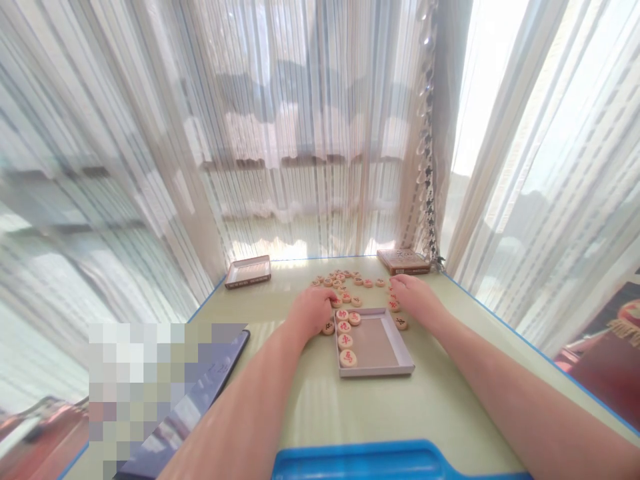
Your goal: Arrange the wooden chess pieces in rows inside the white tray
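Observation:
A shallow open box (376, 372) stands in front of me, with several red-lettered xiangqi pieces (345, 341) lined along its left side and another piece (355, 319) beside the top of that row. My left hand (314, 310) is at the box's far left corner, fingers curled and fingertips on a red-lettered xiangqi piece (337, 302). A dark-lettered piece (328, 328) lies below that hand. Beyond the box's right side, my right hand (411, 293) reaches down with its fingers together over the loose pieces; its fingertips partly hide what they touch. Two pieces, one red-lettered (394, 306) and one dark (401, 323), lie under it.
More loose pieces (341, 277) are scattered at the back of the green table (320, 413). A box lid (249, 272) lies back left, a flat printed box (404, 261) back right. A tablet (220, 373) is at the left, a blue plastic edge (350, 460) in front.

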A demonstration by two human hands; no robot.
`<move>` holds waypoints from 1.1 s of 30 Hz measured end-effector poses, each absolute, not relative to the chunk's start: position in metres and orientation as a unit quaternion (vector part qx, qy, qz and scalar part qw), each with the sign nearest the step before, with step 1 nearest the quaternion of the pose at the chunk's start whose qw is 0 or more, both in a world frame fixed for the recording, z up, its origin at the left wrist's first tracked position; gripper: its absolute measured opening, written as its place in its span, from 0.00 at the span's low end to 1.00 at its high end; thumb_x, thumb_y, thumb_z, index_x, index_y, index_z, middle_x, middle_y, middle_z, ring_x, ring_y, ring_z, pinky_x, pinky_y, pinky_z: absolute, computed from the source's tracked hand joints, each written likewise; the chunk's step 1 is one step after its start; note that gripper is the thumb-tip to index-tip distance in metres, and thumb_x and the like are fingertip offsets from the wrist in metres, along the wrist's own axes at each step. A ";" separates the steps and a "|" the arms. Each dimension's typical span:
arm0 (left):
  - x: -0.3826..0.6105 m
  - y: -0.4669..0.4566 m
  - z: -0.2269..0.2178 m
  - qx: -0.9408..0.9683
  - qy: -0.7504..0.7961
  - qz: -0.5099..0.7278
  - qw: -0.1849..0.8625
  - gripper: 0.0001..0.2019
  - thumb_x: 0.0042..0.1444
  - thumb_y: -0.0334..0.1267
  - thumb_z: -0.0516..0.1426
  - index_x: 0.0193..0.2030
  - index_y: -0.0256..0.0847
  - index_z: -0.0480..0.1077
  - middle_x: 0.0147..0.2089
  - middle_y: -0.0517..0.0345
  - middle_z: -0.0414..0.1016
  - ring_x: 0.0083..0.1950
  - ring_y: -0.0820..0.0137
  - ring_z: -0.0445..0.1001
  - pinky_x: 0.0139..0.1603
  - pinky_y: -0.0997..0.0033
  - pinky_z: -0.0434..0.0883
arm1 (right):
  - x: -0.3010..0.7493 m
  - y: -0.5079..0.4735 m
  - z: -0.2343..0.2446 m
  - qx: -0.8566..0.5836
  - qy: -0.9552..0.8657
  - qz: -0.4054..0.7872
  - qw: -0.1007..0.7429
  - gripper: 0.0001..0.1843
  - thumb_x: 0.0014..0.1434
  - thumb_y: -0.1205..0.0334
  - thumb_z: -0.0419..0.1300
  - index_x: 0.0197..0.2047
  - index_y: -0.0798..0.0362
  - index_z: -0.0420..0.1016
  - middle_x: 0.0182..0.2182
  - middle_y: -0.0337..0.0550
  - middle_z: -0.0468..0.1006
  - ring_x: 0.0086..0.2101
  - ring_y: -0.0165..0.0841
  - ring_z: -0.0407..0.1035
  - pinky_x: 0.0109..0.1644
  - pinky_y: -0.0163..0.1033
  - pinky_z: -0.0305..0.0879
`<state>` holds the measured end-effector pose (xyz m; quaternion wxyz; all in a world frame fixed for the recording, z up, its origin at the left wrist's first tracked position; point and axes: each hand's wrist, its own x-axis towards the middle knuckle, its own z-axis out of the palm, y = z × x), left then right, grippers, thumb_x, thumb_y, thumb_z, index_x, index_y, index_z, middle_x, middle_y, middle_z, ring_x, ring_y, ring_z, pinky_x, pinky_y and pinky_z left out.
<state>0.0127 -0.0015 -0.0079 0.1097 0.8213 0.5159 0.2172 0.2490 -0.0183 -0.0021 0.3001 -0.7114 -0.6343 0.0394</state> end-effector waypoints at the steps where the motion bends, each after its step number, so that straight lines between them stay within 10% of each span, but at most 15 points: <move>1: 0.013 -0.002 -0.008 0.822 0.515 0.217 0.111 0.18 0.51 0.28 0.45 0.37 0.45 0.74 0.43 0.60 0.75 0.46 0.69 0.69 0.50 0.71 0.65 | 0.252 -0.017 -0.003 -0.726 -0.614 0.059 0.303 0.18 0.54 0.64 0.47 0.41 0.56 0.75 0.43 0.50 0.76 0.44 0.41 0.68 0.46 0.41 0.60; 33: 0.012 -0.001 -0.009 0.827 0.519 0.198 0.084 0.20 0.47 0.26 0.46 0.40 0.47 0.73 0.45 0.61 0.74 0.46 0.68 0.70 0.49 0.70 0.65 | 0.246 -0.017 -0.009 -0.701 -0.654 0.061 0.278 0.16 0.49 0.56 0.56 0.40 0.52 0.75 0.36 0.42 0.78 0.32 0.33 0.70 0.34 0.34 0.60</move>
